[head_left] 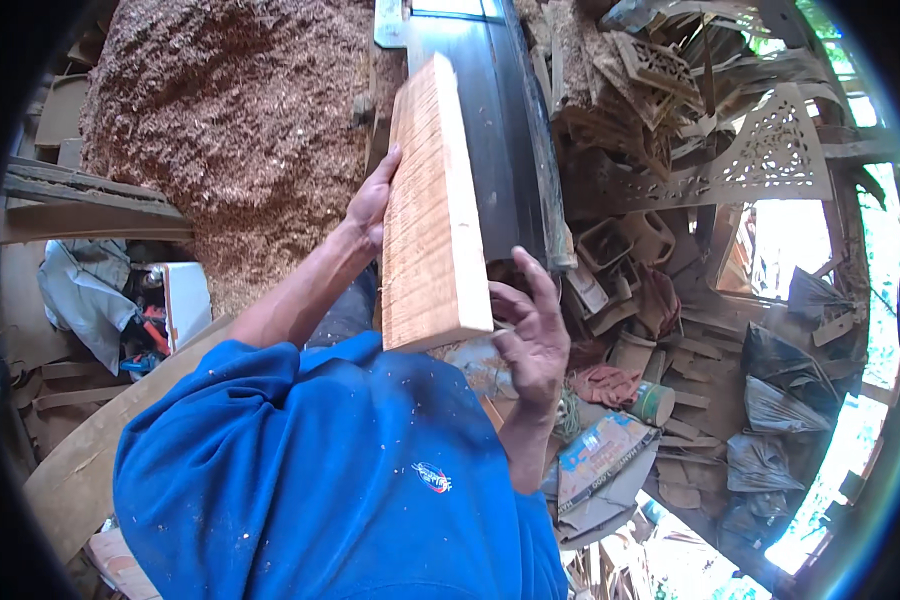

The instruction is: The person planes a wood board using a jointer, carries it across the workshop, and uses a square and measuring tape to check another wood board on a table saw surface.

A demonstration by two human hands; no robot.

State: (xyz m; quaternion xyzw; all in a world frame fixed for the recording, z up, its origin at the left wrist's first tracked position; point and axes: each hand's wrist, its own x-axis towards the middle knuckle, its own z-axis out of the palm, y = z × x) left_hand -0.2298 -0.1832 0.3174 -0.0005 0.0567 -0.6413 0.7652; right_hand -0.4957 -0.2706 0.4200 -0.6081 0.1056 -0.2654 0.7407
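Note:
A thick wooden board (pixel 428 220) is held up and tilted in front of my chest, its broad grooved face to the left and its pale smooth edge to the right. My left hand (pixel 372 205) grips it by the left side, thumb along the edge, the other fingers hidden behind. Close to the board's near right corner is my right hand (pixel 535 335), palm up with the fingers apart and partly curled, holding nothing. Beyond the board lies a long dark metal machine bed (pixel 495 150), like that of a planer.
A big heap of wood shavings (pixel 230 120) rises at the far left. Carved lattice panels (pixel 770 150) and wood scraps stand on the right. Near my right arm are a flattened cardboard box (pixel 605 460), a reddish cloth (pixel 605 385) and a green can (pixel 655 403). A white sack (pixel 90 300) lies left.

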